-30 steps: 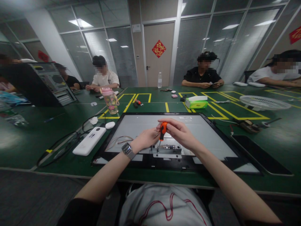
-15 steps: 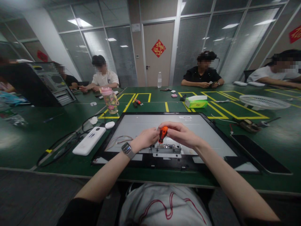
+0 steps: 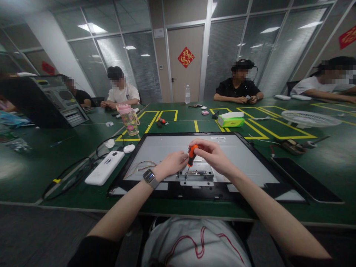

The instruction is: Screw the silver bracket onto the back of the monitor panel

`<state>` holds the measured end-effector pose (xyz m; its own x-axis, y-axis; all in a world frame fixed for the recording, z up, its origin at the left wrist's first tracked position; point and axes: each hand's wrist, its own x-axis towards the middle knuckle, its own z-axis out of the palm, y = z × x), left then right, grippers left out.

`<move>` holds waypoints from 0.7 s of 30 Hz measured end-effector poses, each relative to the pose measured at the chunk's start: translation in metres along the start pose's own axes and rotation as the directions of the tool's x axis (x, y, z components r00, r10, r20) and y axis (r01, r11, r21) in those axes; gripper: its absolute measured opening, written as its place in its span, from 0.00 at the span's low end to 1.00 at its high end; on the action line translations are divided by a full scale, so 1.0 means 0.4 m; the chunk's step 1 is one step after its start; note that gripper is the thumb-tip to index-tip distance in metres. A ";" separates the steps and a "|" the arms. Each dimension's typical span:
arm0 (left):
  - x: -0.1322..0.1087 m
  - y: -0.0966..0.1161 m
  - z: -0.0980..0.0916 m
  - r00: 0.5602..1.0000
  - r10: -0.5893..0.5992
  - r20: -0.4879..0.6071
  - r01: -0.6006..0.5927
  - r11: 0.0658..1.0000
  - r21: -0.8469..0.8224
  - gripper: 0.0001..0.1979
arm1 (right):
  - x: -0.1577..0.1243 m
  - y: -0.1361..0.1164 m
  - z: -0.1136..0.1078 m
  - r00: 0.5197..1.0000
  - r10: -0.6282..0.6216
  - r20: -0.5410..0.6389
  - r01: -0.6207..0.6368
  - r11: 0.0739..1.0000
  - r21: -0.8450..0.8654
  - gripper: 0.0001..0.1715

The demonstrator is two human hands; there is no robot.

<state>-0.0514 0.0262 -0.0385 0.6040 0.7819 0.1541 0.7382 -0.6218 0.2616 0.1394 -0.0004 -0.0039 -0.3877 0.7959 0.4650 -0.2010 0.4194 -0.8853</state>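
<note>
The room was rather dim, and white lamp patches (image 3: 93,28) shone in the glass panels (image 3: 141,70). On the green table (image 3: 16,169), a pale glare lay at the left. The wide lens bent the edges, where the computer case (image 3: 27,100) looked stretched. Fine details of the metal bracket (image 3: 198,183) were soft, and the lower corners were dark.

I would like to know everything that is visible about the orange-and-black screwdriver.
The orange-and-black screwdriver has a rounded, plastic-looking handle and a thin, metallic shaft. It is tilted, handle uppermost and leaning slightly right in the picture. The bare right hand grips the handle; the bare left hand is close beside it, contact unclear. The shaft runs down to the left end of a silver metal bracket on a flat grey panel; its tip is too small to tell.
</note>
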 end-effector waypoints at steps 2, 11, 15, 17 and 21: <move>0.000 0.000 0.001 1.000 -0.001 0.005 0.001 1.000 0.012 0.13 | 0.002 0.005 -0.002 1.000 0.017 -0.018 -0.016 0.998 0.060 0.13; -0.002 0.003 -0.005 1.000 0.006 0.002 -0.006 1.000 0.012 0.13 | 0.000 -0.004 0.002 0.991 0.047 0.122 -0.067 0.984 0.162 0.17; -0.003 0.004 -0.006 1.000 0.013 -0.003 -0.013 1.000 0.001 0.13 | -0.001 -0.004 -0.004 0.995 0.016 0.101 -0.025 0.996 0.082 0.14; -0.003 0.003 -0.005 1.000 0.007 0.000 -0.007 1.000 0.009 0.14 | -0.002 -0.006 -0.006 0.991 0.025 0.134 -0.039 0.994 0.103 0.13; -0.003 0.000 -0.003 1.000 0.013 -0.003 -0.013 1.000 0.009 0.13 | -0.002 -0.010 -0.005 0.985 0.038 0.167 -0.056 0.993 0.105 0.16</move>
<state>-0.0524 0.0253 -0.0374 0.6124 0.7741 0.1604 0.7330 -0.6320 0.2514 0.1422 -0.0020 -0.0007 -0.5395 0.7274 0.4242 -0.2724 0.3259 -0.9053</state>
